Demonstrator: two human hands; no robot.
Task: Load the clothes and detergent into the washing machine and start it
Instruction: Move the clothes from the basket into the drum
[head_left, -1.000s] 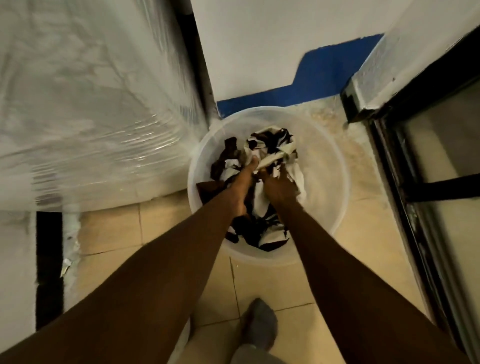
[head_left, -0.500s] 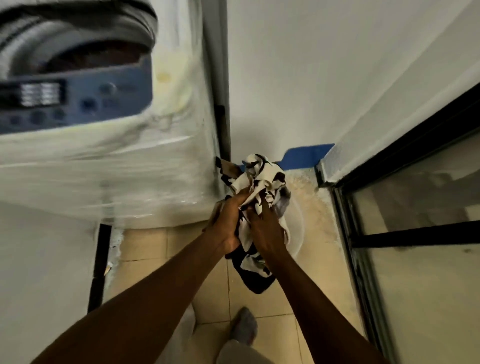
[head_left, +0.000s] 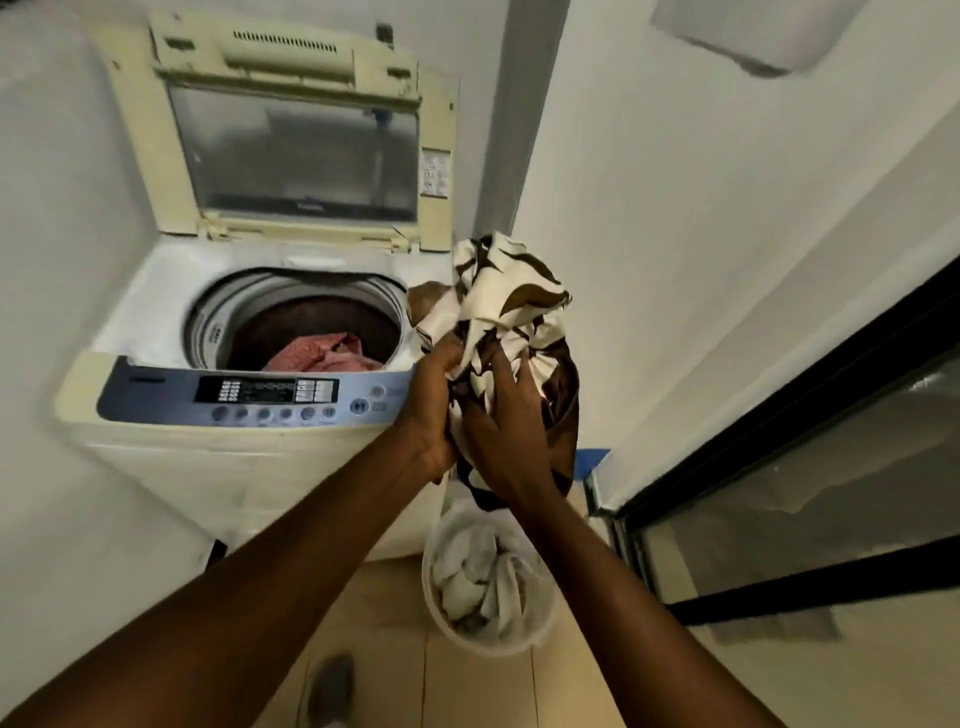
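A bundle of white-and-brown patterned clothes (head_left: 506, 291) is held in the air just right of the top-loading washing machine (head_left: 223, 462), level with its top. My left hand (head_left: 434, 410) and my right hand (head_left: 511, 431) both grip the bundle from below. The machine's lid (head_left: 296, 150) stands open. A pink garment (head_left: 322, 356) lies in the drum. The blue control panel (head_left: 249, 397) faces me. No detergent is in sight.
A clear plastic bucket (head_left: 537, 636) with white cloth in it stands on the tiled floor below my hands. A dark-framed glass door (head_left: 810, 519) runs along the right. White walls close in behind and at left. My foot (head_left: 330, 686) shows at the bottom.
Both hands lifted the patterned bundle out of the bucket and up to the height of the machine's top. My view tilted upward, bringing the open lid and drum into sight.
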